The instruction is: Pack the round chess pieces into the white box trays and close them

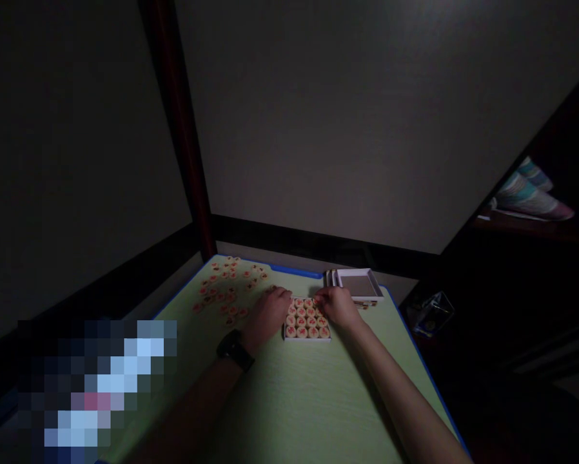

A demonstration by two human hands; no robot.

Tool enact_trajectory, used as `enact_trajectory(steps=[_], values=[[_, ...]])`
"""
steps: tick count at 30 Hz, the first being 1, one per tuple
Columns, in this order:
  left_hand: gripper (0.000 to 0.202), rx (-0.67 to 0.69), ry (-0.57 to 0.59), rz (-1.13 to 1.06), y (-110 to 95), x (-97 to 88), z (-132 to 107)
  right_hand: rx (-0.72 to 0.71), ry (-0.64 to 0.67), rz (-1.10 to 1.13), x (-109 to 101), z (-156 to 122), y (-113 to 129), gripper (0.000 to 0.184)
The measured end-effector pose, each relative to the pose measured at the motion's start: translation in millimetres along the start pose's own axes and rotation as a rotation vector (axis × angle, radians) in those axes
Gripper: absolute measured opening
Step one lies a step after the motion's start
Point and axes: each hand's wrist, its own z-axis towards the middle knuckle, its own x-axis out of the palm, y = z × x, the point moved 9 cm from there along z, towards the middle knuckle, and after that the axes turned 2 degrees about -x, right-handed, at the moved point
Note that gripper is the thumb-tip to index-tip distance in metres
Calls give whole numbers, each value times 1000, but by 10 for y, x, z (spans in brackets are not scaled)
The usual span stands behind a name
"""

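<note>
A small white box sits on the pale green table, packed with several round cream game pieces bearing red marks. My left hand, with a dark watch on its wrist, rests against the box's left side with its fingers curled at the far corner. At the box's far right corner lies my right hand, fingers bent down onto the pieces. Whether either hand pinches a piece is hidden. Many more loose pieces lie scattered at the far left of the table.
An empty white box lid or tray lies just beyond my right hand. The table has a blue rim and stands in a wall corner with a dark red post. A dark shelf with folded cloth is on the right.
</note>
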Motion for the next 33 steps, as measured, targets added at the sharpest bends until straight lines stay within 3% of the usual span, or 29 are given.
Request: enact_trajectory(steps=[9, 19, 28, 31, 33], values=[[29, -6, 25, -66, 44, 83, -1, -38, 15, -50, -11, 8, 32, 25], [30, -8, -33, -134, 81, 155, 19, -54, 1, -90, -5, 26, 27, 23], [32, 30, -54, -178, 66, 120, 31, -65, 93, -47, 49, 19, 27, 27], [31, 44, -28, -198, 65, 125, 34, -64, 76, -36, -45, 26, 16, 27], [31, 47, -28, -228, 75, 120, 33, -44, -4, -48, -236, 39, -55, 26]])
